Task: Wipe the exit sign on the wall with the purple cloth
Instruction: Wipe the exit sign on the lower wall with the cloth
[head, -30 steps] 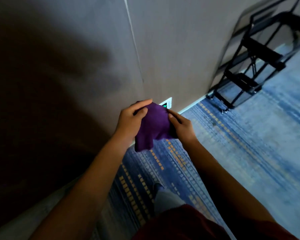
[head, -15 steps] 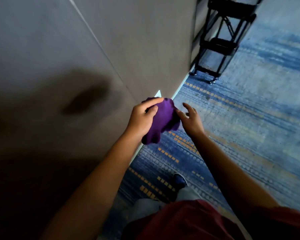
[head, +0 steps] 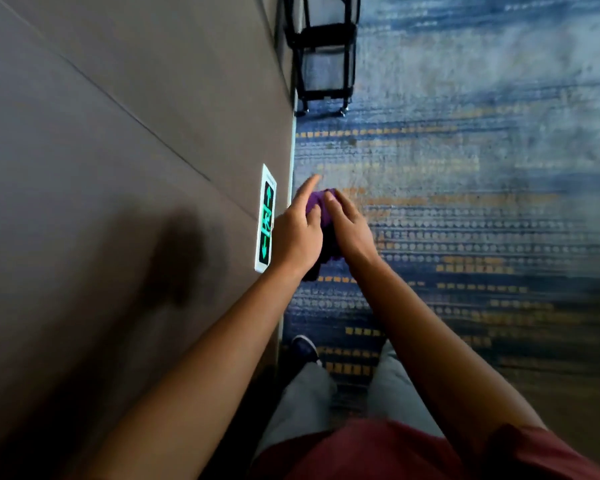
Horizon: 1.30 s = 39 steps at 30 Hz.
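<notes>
The exit sign is a white-framed panel with green arrows and a running figure, mounted low on the grey wall near the floor. The purple cloth is bunched between my two hands, mostly hidden by them. My left hand grips it from the wall side, index finger stretched out, just right of the sign and apart from it. My right hand presses on the cloth from the other side, fingers laid over it.
The grey wall fills the left half, with a pale baseboard at its foot. A black wheeled cart stands against the wall ahead. Blue and yellow patterned carpet covers the floor. My shoe is near the baseboard.
The view has swung so the wall is on the left and the whole sign shows. Both hands now close around the cloth; the right hand, loose before, lies on it.
</notes>
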Each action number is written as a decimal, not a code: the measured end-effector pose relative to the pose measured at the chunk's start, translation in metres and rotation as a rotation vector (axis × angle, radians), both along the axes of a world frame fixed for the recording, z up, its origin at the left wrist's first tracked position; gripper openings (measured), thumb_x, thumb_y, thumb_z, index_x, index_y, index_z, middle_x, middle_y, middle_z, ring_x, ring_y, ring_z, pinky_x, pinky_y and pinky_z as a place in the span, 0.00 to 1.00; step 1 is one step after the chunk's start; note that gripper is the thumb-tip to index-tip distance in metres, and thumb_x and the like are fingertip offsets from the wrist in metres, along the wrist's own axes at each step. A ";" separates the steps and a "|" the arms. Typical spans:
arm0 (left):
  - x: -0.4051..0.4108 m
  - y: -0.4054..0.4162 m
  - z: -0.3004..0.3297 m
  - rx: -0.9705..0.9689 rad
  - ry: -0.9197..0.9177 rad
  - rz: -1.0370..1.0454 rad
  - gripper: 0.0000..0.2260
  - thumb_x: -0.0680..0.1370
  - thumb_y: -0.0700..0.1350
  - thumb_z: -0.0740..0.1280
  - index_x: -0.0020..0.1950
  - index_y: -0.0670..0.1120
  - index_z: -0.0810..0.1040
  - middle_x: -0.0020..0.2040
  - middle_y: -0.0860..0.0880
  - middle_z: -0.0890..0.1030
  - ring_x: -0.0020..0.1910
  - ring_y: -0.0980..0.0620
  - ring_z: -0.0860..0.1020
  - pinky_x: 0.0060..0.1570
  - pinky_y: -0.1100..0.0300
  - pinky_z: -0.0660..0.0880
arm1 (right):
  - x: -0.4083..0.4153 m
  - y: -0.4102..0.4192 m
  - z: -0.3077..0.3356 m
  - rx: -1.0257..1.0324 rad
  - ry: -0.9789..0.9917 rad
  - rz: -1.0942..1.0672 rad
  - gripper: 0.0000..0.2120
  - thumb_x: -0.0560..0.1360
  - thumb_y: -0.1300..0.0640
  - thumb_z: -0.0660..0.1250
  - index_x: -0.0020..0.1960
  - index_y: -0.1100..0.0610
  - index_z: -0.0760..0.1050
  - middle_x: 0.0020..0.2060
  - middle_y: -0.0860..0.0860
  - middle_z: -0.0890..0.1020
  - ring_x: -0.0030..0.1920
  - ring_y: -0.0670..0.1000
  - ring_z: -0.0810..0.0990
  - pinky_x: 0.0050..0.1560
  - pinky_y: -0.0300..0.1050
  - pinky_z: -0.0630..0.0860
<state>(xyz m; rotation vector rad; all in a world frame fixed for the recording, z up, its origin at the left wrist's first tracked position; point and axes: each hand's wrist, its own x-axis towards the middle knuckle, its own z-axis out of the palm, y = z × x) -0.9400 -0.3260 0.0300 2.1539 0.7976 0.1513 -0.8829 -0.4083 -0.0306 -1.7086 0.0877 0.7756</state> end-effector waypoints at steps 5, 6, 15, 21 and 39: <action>-0.044 -0.007 -0.033 -0.034 0.058 -0.073 0.27 0.82 0.44 0.65 0.79 0.61 0.65 0.68 0.48 0.81 0.61 0.47 0.81 0.60 0.57 0.76 | -0.063 0.005 -0.039 0.240 0.337 -0.131 0.41 0.66 0.24 0.63 0.72 0.45 0.74 0.68 0.54 0.80 0.66 0.54 0.80 0.67 0.58 0.77; -0.057 -0.011 -0.041 -0.028 0.051 -0.067 0.27 0.82 0.43 0.66 0.79 0.60 0.66 0.69 0.49 0.80 0.63 0.48 0.81 0.62 0.57 0.75 | -0.075 0.004 -0.051 0.284 0.383 -0.165 0.40 0.68 0.26 0.64 0.72 0.49 0.74 0.68 0.56 0.80 0.66 0.55 0.80 0.69 0.58 0.76; -0.087 -0.031 -0.106 0.108 -0.088 -0.003 0.27 0.80 0.42 0.69 0.78 0.56 0.69 0.66 0.50 0.82 0.60 0.52 0.81 0.56 0.72 0.70 | -0.106 -0.009 -0.120 0.278 0.366 -0.216 0.21 0.81 0.38 0.62 0.58 0.53 0.83 0.47 0.48 0.89 0.48 0.43 0.87 0.46 0.38 0.83; -0.065 -0.017 -0.204 0.146 -0.151 -0.074 0.24 0.82 0.48 0.66 0.79 0.54 0.68 0.67 0.49 0.81 0.63 0.51 0.80 0.63 0.56 0.77 | -0.081 0.010 -0.213 0.212 0.050 -0.156 0.20 0.86 0.45 0.55 0.76 0.45 0.69 0.61 0.43 0.80 0.54 0.36 0.81 0.54 0.33 0.79; -0.044 0.057 -0.408 0.411 -0.563 -0.013 0.31 0.81 0.46 0.69 0.81 0.47 0.61 0.58 0.56 0.85 0.48 0.66 0.83 0.50 0.74 0.76 | -0.028 0.094 -0.412 0.578 -0.171 -0.209 0.22 0.83 0.51 0.65 0.75 0.58 0.72 0.69 0.54 0.79 0.68 0.49 0.78 0.72 0.49 0.73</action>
